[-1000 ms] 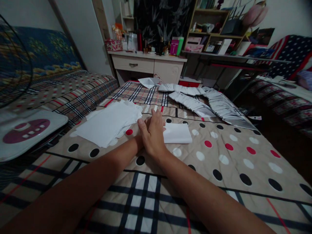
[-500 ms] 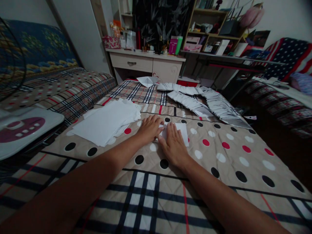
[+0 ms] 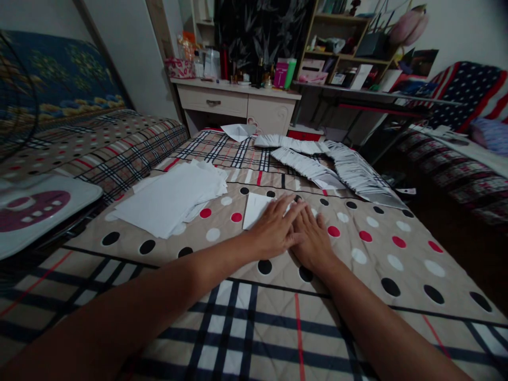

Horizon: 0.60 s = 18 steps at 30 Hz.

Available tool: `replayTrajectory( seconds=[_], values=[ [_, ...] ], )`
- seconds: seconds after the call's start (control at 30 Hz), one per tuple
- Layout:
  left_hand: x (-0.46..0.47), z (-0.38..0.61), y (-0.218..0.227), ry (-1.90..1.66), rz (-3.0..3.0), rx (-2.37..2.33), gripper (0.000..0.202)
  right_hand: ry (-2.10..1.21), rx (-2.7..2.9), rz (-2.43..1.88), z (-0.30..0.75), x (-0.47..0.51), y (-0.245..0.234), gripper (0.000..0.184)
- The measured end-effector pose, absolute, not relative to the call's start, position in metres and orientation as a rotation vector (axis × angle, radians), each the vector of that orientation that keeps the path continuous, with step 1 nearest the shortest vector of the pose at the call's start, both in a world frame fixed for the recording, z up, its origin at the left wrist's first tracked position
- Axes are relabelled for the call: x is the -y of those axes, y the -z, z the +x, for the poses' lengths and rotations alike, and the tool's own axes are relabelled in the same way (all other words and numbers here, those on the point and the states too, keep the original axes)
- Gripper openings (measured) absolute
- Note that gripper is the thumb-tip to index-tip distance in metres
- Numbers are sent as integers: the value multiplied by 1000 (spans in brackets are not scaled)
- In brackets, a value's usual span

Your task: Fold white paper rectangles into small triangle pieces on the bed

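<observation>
A small white sheet of paper [image 3: 254,209], which looks folded, lies flat on the patterned bedspread [image 3: 222,248] in front of me. My left hand [image 3: 275,227] rests palm down over its right part, fingers stretched out and partly lapping over my other hand. Just to the right, my right hand [image 3: 311,235] lies flat at the sheet's right end with fingers extended. The hands cover that end of the paper. To the left sits a loose stack of white sheets [image 3: 170,196].
Long rows of folded papers [image 3: 361,172] lie overlapped toward the far right of the bed. One more paper [image 3: 238,132] is at the far edge. A white appliance with a purple panel [image 3: 39,203] stands at left. Beyond the bed is a cluttered dresser [image 3: 214,100].
Both hands have slid right across the paper, the left one furthest, and now overlap. The paper's left part has come into view.
</observation>
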<state>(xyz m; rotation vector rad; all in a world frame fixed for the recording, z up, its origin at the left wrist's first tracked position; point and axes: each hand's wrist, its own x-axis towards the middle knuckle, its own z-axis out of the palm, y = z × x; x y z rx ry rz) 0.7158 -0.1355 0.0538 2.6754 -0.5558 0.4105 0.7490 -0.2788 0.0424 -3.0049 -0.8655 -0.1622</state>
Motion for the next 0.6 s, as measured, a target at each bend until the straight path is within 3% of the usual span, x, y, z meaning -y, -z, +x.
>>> replayTrajectory(
  seconds=[0.13,0.4,0.6],
  values=[
    [138,715,-46,-159,2635,597,81,178,882,-3016,750,281,-41,60],
    [96,730,-42,-133,2826,289,79,195,807,-2998,750,280,-40,62],
    [67,742,-46,-370,2820,195,54,196,808,-2939,750,280,-40,62]
  ],
)
